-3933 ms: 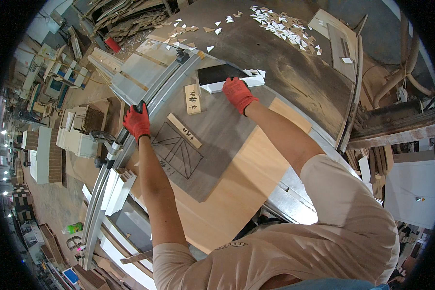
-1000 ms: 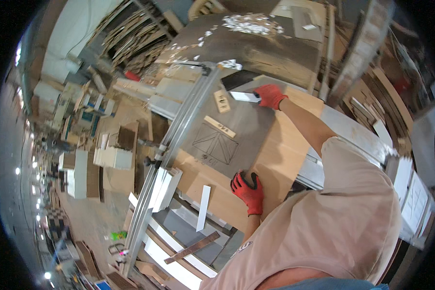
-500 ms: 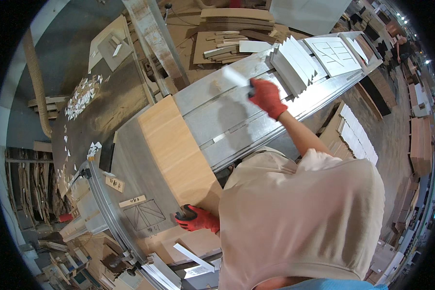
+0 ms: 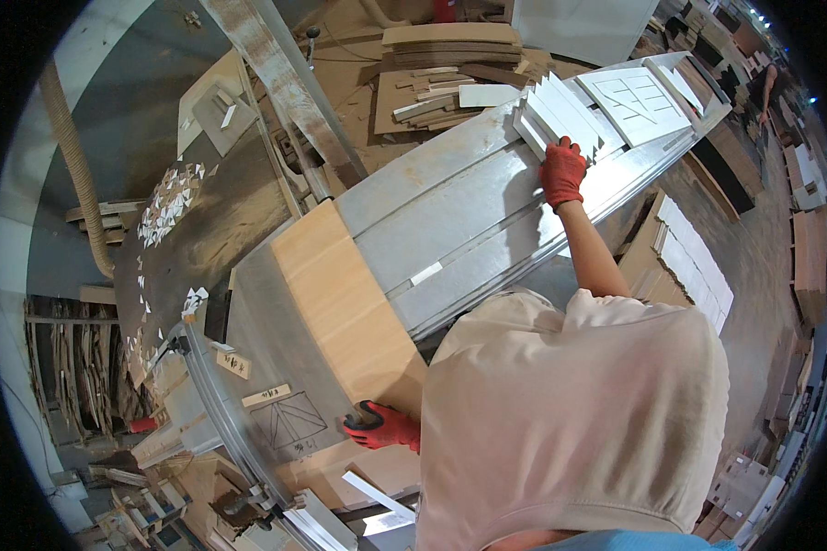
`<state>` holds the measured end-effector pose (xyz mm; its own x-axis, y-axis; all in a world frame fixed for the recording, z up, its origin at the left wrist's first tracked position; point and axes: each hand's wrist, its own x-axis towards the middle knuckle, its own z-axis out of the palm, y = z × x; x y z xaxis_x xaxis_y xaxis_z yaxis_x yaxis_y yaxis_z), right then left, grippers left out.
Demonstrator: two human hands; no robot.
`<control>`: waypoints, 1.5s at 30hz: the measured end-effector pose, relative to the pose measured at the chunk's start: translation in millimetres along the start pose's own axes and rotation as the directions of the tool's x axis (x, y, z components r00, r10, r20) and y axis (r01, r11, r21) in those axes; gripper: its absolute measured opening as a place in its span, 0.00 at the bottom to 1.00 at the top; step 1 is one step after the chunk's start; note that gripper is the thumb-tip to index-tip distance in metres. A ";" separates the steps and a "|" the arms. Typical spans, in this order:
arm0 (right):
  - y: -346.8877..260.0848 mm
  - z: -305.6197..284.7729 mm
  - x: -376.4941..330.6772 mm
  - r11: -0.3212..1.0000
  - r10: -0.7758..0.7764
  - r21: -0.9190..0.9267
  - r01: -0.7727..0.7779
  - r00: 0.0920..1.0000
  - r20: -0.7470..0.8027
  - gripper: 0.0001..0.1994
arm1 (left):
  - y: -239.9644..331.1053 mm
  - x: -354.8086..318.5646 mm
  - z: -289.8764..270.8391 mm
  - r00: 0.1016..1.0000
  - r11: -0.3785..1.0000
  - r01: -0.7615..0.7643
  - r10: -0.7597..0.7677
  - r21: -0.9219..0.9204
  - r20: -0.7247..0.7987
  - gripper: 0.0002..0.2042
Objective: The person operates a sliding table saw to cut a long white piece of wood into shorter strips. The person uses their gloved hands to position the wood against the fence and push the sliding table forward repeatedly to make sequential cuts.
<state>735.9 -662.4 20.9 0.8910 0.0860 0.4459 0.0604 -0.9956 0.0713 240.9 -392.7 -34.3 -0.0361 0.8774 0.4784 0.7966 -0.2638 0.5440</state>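
Observation:
My right hand [image 4: 563, 172], in a red glove, is at the near end of a stack of white, notched-edge boards [image 4: 553, 118] on the metal table. Its fingers are bent over a white board there; the palm side is hidden. Near the table's front edge, my left hand [image 4: 379, 427], in a red glove with a dark palm, rests beside a light wood-coloured panel [image 4: 345, 298]. Its thumb and fingers are apart, and nothing shows between them. A small white strip [image 4: 425, 274] lies on the slotted metal table [image 4: 459, 216] between the hands.
White grooved panel [image 4: 639, 106] lies past the stack. A metal beam [image 4: 280, 87] crosses behind the table. White triangular offcuts [image 4: 170, 202] litter the left side. A metal rail [image 4: 225, 413] borders the marked surface at left. Stacked boards [image 4: 450, 46] stand behind; another pile [image 4: 689, 253] is at right.
My right hand has moved right and away from me to the board stack; the white piece it carried no longer shows apart from the stack. The left hand has stayed near the panel.

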 end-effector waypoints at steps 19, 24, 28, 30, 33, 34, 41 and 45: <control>-98.2 33.1 -4.8 0.613 -0.340 0.790 -0.008 0.900 0.272 0.17 | 8.2 5.5 -7.4 0.992 0.993 0.116 -0.115 -0.019 0.057 0.27; -243.1 -36.8 -92.7 0.095 -0.846 0.995 0.025 0.529 0.068 0.12 | 14.9 18.3 -10.1 0.987 0.988 0.145 -0.149 -0.056 -0.063 0.25; -339.9 -182.7 -223.6 -0.026 -0.992 0.984 -0.179 -0.115 -0.048 0.18 | 12.4 4.0 -34.5 0.967 0.969 0.221 -0.233 -0.113 -0.101 0.25; -391.4 -205.0 -282.0 -0.371 -0.901 0.929 -0.010 -0.239 -0.362 0.25 | 19.4 2.1 -37.3 0.960 0.956 0.237 -0.258 -0.170 -0.111 0.26; -433.5 -281.4 -376.6 -0.558 -0.737 0.830 0.001 -0.459 -0.496 0.28 | 14.2 -8.0 -34.6 0.937 0.929 0.283 -0.320 -0.239 -0.136 0.27; -439.0 -308.7 -403.6 -0.535 -0.702 0.844 -0.031 -0.540 -0.465 0.28 | 9.6 -13.6 -34.5 0.926 0.915 0.305 -0.350 -0.263 -0.144 0.27; -558.8 -255.4 -522.7 -0.592 -0.754 0.789 0.163 -0.456 -0.472 0.46 | -83.6 11.8 -109.7 0.525 0.656 0.239 -0.708 -0.716 -0.473 0.16; -544.5 -279.9 -550.9 -0.639 -0.685 0.759 0.125 -0.540 -0.489 0.48 | -217.9 24.2 -208.5 0.310 0.547 0.129 -0.815 -0.827 -0.490 0.22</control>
<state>86.2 -157.4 -13.8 -0.7425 0.6537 0.1464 0.4139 0.6195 -0.6670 -59.3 -397.6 2.5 -0.9560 0.2903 0.0430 -0.0683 -0.3626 0.9294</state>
